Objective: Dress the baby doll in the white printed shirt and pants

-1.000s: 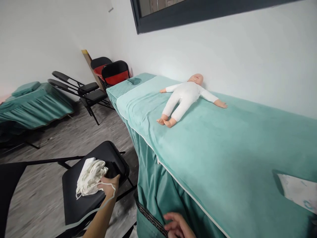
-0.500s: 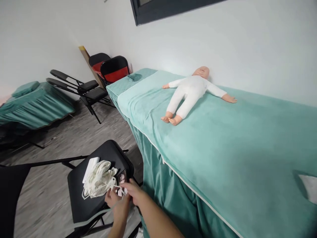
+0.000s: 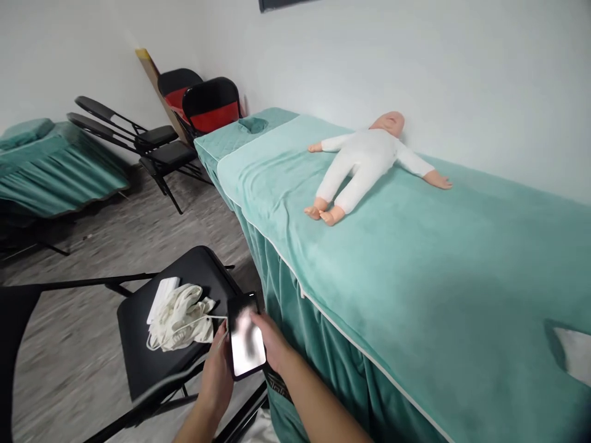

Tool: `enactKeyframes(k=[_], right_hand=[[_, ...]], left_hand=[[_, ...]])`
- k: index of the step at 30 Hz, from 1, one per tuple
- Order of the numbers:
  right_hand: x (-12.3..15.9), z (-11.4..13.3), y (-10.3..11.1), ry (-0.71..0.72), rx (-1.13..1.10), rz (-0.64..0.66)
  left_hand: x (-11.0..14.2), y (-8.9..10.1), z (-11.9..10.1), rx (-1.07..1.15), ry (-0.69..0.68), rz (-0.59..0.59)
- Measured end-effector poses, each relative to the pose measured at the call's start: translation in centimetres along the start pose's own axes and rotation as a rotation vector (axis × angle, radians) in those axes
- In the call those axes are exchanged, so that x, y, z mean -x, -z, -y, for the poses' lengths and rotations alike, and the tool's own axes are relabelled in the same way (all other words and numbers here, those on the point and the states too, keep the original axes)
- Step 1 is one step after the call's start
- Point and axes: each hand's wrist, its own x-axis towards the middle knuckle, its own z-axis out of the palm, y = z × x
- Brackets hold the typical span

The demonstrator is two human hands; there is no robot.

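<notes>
Green-draped bed [image 3: 415, 264] fills the right of the frame, a doll [image 3: 364, 157] lying on it at upper centre. At lower centre, your left hand [image 3: 218, 372] and right hand [image 3: 273, 344] clasp a phone [image 3: 248, 344] by opposite sides. A white cord [image 3: 217, 317] runs from the bundle [image 3: 178, 323] on the chair [image 3: 136, 363], lower left, to your left hand: a snag could jerk the phone loose.

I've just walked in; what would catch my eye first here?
Probably the doll in white, arms outspread on the green-covered bed. Next, the phone with a bright screen, held between the left hand and right hand, beside a crumpled off-white bundle on a black chair.
</notes>
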Motion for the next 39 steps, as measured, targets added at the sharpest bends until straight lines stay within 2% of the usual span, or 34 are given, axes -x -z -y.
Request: enactKeyframes(k=[3,5,8,17,21,29,35,39], right_hand=[[1.8,1.0,0.4,0.019,0.038,0.000],[2.4,1.1,0.5,0.028,0.100,-0.052],[2.6,1.0,0.5,0.038,0.151,-0.065],[2.4,0.8,1.3,0.057,0.128,-0.051],[3.2,0.5,1.9,0.045,0.174,-0.043],[4.1,0.4,2.0,0.082,0.309,-0.104],[4.3,0.8,1.6,0.026,0.197,-0.030],[4.5,1.0,1.4,0.037,0.181,-0.037]], left_hand=[[0.1,-0.6,0.1,0.242,0.155,0.133],[0.2,-0.8,0.5,0.309,0.236,0.153],[0.2,-0.6,0.7,0.348,0.274,0.171],[-0.3,-0.7,0.9,0.250,0.186,0.159],[-0.7,-1.0,0.9,0.196,0.197,0.141],[-1.2,-1.1,0.9,0.287,0.178,0.192],[-0.9,-1.3,1.0,0.176,0.146,0.173],[-0.9,-1.2,1.1,0.179,0.140,0.176]])
